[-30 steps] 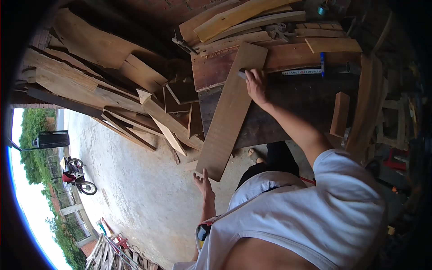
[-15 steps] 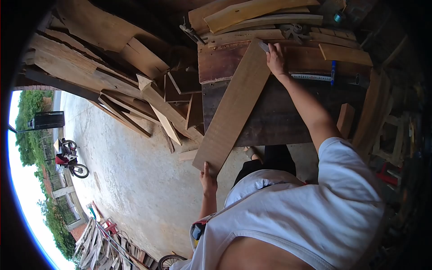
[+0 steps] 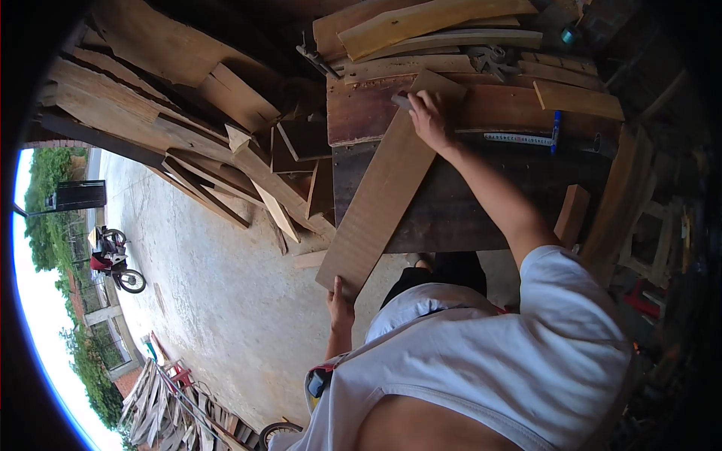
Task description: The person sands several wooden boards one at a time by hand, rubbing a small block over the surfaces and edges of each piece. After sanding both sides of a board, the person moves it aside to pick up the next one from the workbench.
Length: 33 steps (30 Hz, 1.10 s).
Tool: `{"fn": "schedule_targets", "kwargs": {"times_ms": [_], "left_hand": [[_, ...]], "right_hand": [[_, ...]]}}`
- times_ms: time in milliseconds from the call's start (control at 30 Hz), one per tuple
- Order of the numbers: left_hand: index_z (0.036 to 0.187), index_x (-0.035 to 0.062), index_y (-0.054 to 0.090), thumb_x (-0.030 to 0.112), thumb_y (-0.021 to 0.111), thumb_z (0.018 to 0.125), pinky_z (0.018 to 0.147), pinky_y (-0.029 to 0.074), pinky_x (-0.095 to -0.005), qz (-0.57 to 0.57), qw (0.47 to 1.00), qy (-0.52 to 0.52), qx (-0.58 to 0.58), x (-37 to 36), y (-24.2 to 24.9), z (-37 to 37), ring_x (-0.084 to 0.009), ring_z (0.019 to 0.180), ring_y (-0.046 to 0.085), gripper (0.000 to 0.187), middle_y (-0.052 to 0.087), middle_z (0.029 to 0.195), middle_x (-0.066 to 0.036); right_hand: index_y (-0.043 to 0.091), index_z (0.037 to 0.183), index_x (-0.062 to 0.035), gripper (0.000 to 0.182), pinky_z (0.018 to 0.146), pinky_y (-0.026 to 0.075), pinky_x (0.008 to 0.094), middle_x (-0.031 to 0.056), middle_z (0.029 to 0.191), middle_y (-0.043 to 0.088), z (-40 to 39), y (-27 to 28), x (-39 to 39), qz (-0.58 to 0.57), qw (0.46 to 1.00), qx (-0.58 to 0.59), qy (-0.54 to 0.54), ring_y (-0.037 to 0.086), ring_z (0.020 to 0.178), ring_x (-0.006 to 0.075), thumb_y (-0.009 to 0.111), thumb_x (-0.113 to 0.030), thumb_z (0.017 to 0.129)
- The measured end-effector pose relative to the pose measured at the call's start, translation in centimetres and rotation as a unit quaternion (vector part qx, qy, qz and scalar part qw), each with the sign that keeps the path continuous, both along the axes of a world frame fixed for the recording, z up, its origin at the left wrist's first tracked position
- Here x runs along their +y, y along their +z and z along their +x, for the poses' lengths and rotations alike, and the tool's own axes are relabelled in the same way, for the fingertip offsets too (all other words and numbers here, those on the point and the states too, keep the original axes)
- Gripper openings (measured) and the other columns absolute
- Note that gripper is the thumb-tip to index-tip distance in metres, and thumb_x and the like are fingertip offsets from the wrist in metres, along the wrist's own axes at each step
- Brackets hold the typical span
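Observation:
A long, flat wooden plank [image 3: 380, 184] slants from the workbench [image 3: 481, 210] down past its near left corner. My left hand [image 3: 340, 307] grips the plank's lower end, thumb on the upper face. Near the far end, my right hand [image 3: 430, 120] is closed around a small grey flat piece [image 3: 401, 99], which sticks out past the plank's left edge. Its exact kind is hard to make out, as the fingers cover most of it. To the right on the bench lie a measuring scale [image 3: 519, 138] and a blue marker [image 3: 556, 131].
Several boards [image 3: 444, 26] lie along the bench's far side, near a metal clamp-like part [image 3: 492, 62]. A wooden block [image 3: 573, 214] is at the right. Scrap planks [image 3: 173, 113] pile up at the left. A motorbike [image 3: 116, 259] stands on the concrete floor [image 3: 203, 301].
My right hand has moved left and slightly nearer along the plank, with the grey piece now across its left edge. My left hand keeps its hold; the view has shifted slightly.

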<state>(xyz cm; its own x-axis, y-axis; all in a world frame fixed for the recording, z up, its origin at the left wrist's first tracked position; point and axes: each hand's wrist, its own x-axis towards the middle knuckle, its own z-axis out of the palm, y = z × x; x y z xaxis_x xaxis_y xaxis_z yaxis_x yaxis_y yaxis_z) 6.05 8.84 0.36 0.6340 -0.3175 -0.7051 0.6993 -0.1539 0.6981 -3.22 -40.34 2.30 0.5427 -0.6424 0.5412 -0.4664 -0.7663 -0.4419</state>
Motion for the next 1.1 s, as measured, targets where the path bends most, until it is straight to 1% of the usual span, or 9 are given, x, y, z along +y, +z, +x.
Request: {"fn": "schedule_targets", "kwargs": {"times_ms": [133,333,433,600,700,833,933,1033,1100], "left_hand": [[0.137,0.0023,0.052,0.033,0.065,0.102,0.099,0.053,-0.0386,0.013,1.0,-0.012,-0.003,0.6,0.0,0.2,-0.0221,0.117,0.06,0.048,0.06,0.129,-0.009],[0.136,0.0025,0.053,0.034,0.065,0.102,0.098,0.052,-0.0383,0.001,1.0,-0.006,0.0,0.1,0.2,-0.1,-0.0219,0.116,0.06,0.048,0.06,0.129,-0.009],[0.137,0.0034,0.053,0.034,0.066,0.102,0.099,0.052,-0.0386,0.018,1.0,-0.021,0.002,0.6,-0.3,0.8,-0.0217,0.118,0.059,0.048,0.059,0.13,-0.009],[0.137,0.0036,0.053,0.034,0.067,0.101,0.099,0.052,-0.0375,0.013,1.0,-0.004,-0.003,-0.1,0.3,0.1,-0.0216,0.118,0.059,0.049,0.06,0.13,-0.009],[0.138,0.0047,0.052,0.034,0.068,0.1,0.101,0.051,-0.0383,0.03,0.999,-0.001,0.025,0.1,0.5,0.5,-0.022,0.12,0.058,0.051,0.059,0.131,-0.009],[0.141,0.0053,0.048,0.035,0.069,0.099,0.103,0.05,-0.0398,-0.036,0.999,-0.014,0.037,0.5,-1.1,1.2,-0.0234,0.123,0.057,0.055,0.057,0.135,-0.009],[0.142,0.0051,0.046,0.035,0.067,0.101,0.105,0.05,-0.0401,-0.073,0.996,-0.014,0.05,0.3,-1.0,0.9,-0.025,0.125,0.056,0.055,0.056,0.137,-0.01],[0.143,0.0054,0.046,0.033,0.064,0.102,0.104,0.051,-0.0408,-0.039,0.996,-0.011,0.079,0.7,-1.1,1.4,-0.0254,0.124,0.057,0.052,0.055,0.138,-0.01],[0.143,0.0057,0.045,0.039,0.06,0.104,0.102,0.052,-0.0427,-0.057,0.997,-0.047,0.033,1.1,-1.8,1.2,-0.0258,0.124,0.057,0.054,0.055,0.139,-0.011]], "right_hand": [[0.057,0.121,-0.0029,0.035,0.086,0.042,0.0502,0.0167,0.109,0.053,0.8,-1.5,-6.7,-0.027,0.991,-0.008,-0.13,0.051,0.1,0.0396,0.066,-0.005,0.087],[0.061,0.129,-0.0025,0.044,0.095,0.046,0.043,0.0113,0.116,0.056,-1.6,-1.7,18.0,0.026,0.975,0.045,0.216,0.054,0.106,0.0315,0.072,-0.009,0.086],[0.06,0.13,-0.0011,0.041,0.096,0.047,0.0449,0.0124,0.115,0.059,-4.2,-0.7,17.7,0.046,0.947,0.036,0.315,0.056,0.106,0.0327,0.066,-0.008,0.09],[0.058,0.122,-0.0033,0.032,0.086,0.045,0.0485,0.0143,0.109,0.054,-5.9,-0.5,-0.4,-0.03,0.997,0.002,-0.078,0.052,0.099,0.0379,0.065,-0.009,0.091],[0.056,0.129,-0.0032,0.038,0.086,0.045,0.0486,0.0156,0.113,0.056,-5.9,-0.9,0.4,-0.025,0.992,0.011,-0.124,0.053,0.101,0.0402,0.064,-0.009,0.092],[0.059,0.132,0.0001,0.046,0.093,0.046,0.0458,0.0135,0.116,0.055,-5.1,-0.2,18.4,0.063,0.994,0.008,0.093,0.053,0.106,0.0353,0.069,-0.004,0.087],[0.061,0.131,-0.0016,0.048,0.096,0.048,0.0424,0.0095,0.116,0.057,-5.2,-1.3,26.9,0.048,0.946,0.04,0.317,0.055,0.107,0.0298,0.072,-0.003,0.084],[0.062,0.13,-0.0021,0.046,0.096,0.048,0.0407,0.0086,0.115,0.057,-5.2,0.0,21.8,0.072,0.949,0.057,0.301,0.055,0.106,0.0289,0.073,-0.004,0.085],[0.06,0.13,-0.002,0.044,0.092,0.047,0.0438,0.0121,0.112,0.056,-5.4,0.8,14.7,0.037,0.991,0.016,0.126,0.054,0.104,0.0338,0.071,-0.007,0.087]]}}
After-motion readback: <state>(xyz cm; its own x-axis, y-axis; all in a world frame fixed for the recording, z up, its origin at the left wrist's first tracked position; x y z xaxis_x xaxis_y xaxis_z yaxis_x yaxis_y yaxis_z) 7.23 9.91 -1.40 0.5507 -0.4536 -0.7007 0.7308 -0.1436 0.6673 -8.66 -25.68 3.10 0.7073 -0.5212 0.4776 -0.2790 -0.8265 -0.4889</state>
